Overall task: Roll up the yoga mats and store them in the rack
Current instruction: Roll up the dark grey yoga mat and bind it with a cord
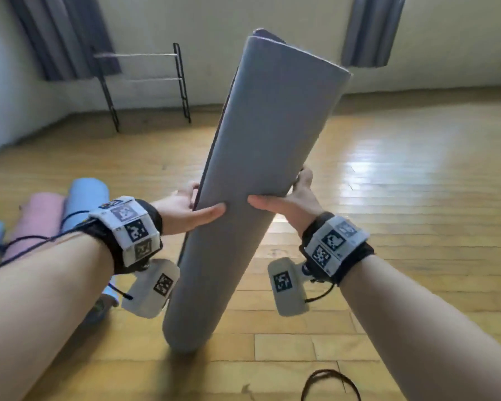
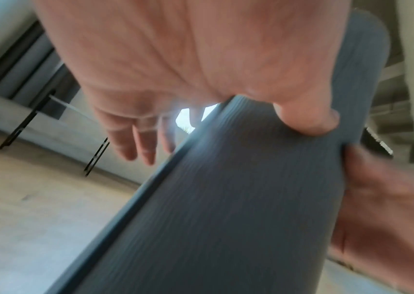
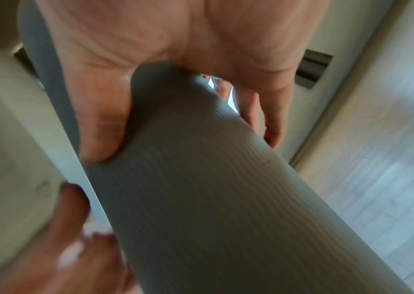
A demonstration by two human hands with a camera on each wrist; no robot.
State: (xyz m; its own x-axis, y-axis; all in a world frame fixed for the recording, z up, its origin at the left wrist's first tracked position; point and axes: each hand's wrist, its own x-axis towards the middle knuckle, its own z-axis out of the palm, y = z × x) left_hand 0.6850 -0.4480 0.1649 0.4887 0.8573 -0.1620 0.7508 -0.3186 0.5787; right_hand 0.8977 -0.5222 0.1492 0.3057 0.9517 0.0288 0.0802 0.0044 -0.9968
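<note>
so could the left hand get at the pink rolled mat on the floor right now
Probably not yet: the left hand is gripping the grey rolled mat together with the right hand. The pink mat lies unblocked on the floor to the left, below that arm.

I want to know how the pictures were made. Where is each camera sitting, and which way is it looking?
Head: on the person's head, looking forward and down at the grey mat, the rack by the wall and the rolled mats on the floor; both forearms, left hand and right hand show.
Left wrist: under the left wrist, looking along the palm; thumb on the mat, rack behind.
Right wrist: under the right wrist, looking along the palm; thumb on the mat.
Shared: all three see the grey mat and both hands.
</note>
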